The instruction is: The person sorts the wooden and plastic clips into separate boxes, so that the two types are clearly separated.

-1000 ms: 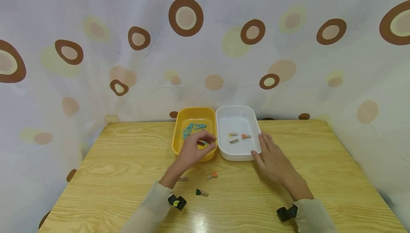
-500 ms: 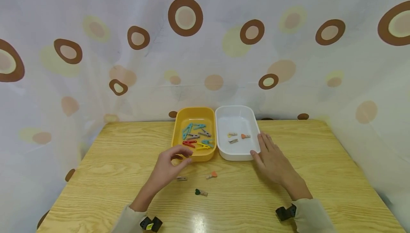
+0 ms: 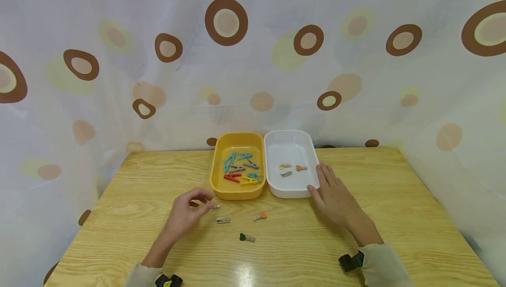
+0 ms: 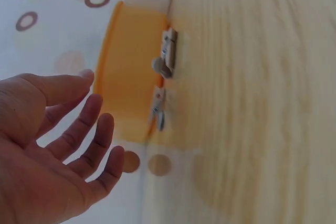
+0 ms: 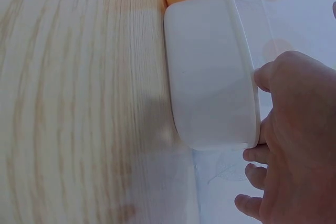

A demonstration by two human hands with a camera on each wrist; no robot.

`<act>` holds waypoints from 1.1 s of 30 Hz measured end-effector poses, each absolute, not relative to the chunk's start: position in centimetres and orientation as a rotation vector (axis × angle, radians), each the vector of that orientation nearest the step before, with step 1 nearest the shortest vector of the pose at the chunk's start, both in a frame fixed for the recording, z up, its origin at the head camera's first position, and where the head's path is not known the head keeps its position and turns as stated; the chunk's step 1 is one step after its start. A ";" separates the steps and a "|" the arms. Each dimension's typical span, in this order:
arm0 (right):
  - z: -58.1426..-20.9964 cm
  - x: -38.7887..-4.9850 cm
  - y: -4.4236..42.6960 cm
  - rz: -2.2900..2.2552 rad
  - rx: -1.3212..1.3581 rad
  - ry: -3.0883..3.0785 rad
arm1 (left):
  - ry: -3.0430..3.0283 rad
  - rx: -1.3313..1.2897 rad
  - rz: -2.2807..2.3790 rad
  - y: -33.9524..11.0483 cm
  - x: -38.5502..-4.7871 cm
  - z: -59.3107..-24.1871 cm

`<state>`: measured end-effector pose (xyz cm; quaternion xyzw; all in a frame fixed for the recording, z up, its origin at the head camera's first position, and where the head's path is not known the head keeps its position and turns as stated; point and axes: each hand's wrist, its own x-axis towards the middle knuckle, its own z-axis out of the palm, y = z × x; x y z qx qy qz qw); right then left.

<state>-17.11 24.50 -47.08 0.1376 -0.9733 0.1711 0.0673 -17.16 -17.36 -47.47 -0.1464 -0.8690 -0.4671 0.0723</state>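
Note:
My left hand [image 3: 190, 208] hovers by the yellow bin's front left corner, its fingers loosely bent with a gap between thumb and fingertips. Just beyond its fingertips lies a small wooden clothespin [image 3: 216, 206]; the left wrist view shows nothing in the hand [image 4: 58, 145]. Another wooden clothespin [image 3: 223, 220] lies nearby. Further right are one with an orange heart [image 3: 260, 216] and one with a dark green heart [image 3: 247, 237]. My right hand [image 3: 336, 197] rests against the front right corner of the white bin [image 5: 210, 72], thumb and fingers touching its rim.
The yellow bin [image 3: 237, 194] holds several plastic clothespins in blue, grey, red and yellow. Beside it, the white bin holds three small wooden clothespins [image 3: 286, 173]. Both stand at the back of the wooden table [image 3: 300, 252], before a patterned cloth [image 3: 261, 72].
My left hand has drawn back from over the yellow bin, moving left and toward me. This uncovers the bin's clothespins and two wooden ones on the table. My right hand stays at the white bin.

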 end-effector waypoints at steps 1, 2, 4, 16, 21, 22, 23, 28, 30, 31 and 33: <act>-47.1 -17.1 24.5 0.516 0.415 -2.936 | -2.630 -0.418 -1.396 -17.5 -17.3 -47.7; -47.2 -17.1 24.5 0.515 0.417 -2.936 | -2.647 -0.397 -1.392 -17.7 -17.4 -47.9; -47.3 -17.2 24.5 0.512 0.417 -2.937 | -2.673 -0.375 -1.388 -17.9 -17.6 -48.2; -47.4 -17.2 24.5 0.504 0.425 -2.921 | -2.795 -0.330 -1.345 -18.2 -18.8 -48.9; -47.3 -17.2 24.4 0.504 0.427 -2.919 | -2.821 -0.336 -1.335 -18.0 -19.2 -49.1; -47.2 -17.3 24.4 0.504 0.426 -2.919 | -2.826 -0.334 -1.329 -17.9 -19.3 -49.2; -47.2 -17.3 24.4 0.504 0.425 -2.919 | -2.831 -0.332 -1.323 -17.8 -19.4 -49.2; -47.2 -17.4 24.4 0.501 0.424 -2.922 | -2.849 -0.301 -1.299 -17.6 -19.3 -49.2; -47.1 -17.4 24.4 0.502 0.427 -2.924 | -2.853 -0.290 -1.290 -17.5 -19.2 -49.2; -47.1 -17.4 24.4 0.500 0.427 -2.924 | -2.854 -0.284 -1.291 -17.5 -19.2 -49.2; -47.2 -17.3 24.5 0.496 0.423 -2.928 | -2.855 -0.283 -1.288 -17.5 -19.2 -49.3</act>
